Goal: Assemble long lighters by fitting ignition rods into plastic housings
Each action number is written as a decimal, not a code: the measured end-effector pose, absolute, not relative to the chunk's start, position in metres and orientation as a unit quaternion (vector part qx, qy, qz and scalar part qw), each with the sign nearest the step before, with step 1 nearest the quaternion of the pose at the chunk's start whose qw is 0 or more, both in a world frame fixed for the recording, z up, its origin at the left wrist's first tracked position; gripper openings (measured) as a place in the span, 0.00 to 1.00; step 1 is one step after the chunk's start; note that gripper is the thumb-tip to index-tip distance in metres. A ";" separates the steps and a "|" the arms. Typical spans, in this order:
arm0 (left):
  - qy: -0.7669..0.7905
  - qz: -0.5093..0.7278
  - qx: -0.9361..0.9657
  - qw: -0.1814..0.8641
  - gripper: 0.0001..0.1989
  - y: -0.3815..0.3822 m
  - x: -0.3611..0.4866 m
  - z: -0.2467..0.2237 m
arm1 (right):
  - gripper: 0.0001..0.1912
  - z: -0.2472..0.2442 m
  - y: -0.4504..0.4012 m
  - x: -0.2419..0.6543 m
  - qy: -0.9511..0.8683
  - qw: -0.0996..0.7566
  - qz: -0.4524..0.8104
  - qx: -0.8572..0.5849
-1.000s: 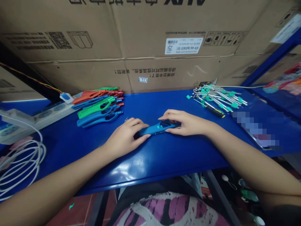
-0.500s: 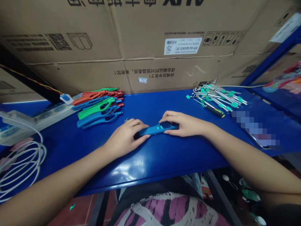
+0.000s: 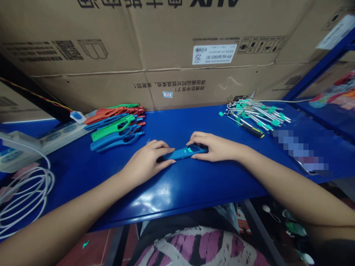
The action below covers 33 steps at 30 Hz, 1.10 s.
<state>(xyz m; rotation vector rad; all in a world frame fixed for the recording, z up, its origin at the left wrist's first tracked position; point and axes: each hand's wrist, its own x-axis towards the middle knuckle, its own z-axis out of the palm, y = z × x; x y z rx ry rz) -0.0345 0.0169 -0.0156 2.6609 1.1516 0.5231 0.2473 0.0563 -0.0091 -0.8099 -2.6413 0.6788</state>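
Note:
A blue utility lighter body [image 3: 181,153] with a looped handle lies crosswise on the blue tabletop, with light green bits showing inside its loop. My left hand [image 3: 151,157] has thumb and fingers closed around its left end. At the other end, my right hand [image 3: 209,146] grips the looped part between thumb and fingers, hiding the tip. Just behind my left hand are some tiny metal pieces [image 3: 149,141]. To the left lies a pile of similar lighter bodies in blue, green [image 3: 111,128] and orange.
At the back right is a heap of metal rods with green parts [image 3: 260,114], beside a yellow-black screwdriver [image 3: 251,130] and a blurred-out phone [image 3: 301,153]. A power strip [image 3: 52,136] and coiled white cable [image 3: 26,199] occupy the left. A large cardboard box [image 3: 166,48] stands behind.

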 end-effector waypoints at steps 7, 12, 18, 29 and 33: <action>0.369 0.126 0.920 0.028 0.19 0.013 -0.036 -0.015 | 0.21 -0.009 0.051 0.246 -0.941 0.129 0.160 -0.268; 0.355 0.152 0.921 0.044 0.15 0.016 -0.036 -0.015 | 0.13 -0.008 0.053 0.247 -0.953 0.143 0.135 -0.231; 0.349 0.185 0.914 0.097 0.14 0.015 -0.036 -0.013 | 0.17 -0.005 0.050 0.246 -0.961 0.138 0.098 -0.217; 0.383 0.204 0.886 0.164 0.18 0.009 -0.030 -0.006 | 0.12 0.010 0.037 0.238 -0.916 0.054 0.117 -0.381; 0.375 0.152 0.910 0.094 0.20 0.011 -0.032 -0.008 | 0.16 0.010 0.033 0.234 -0.929 0.046 0.115 -0.349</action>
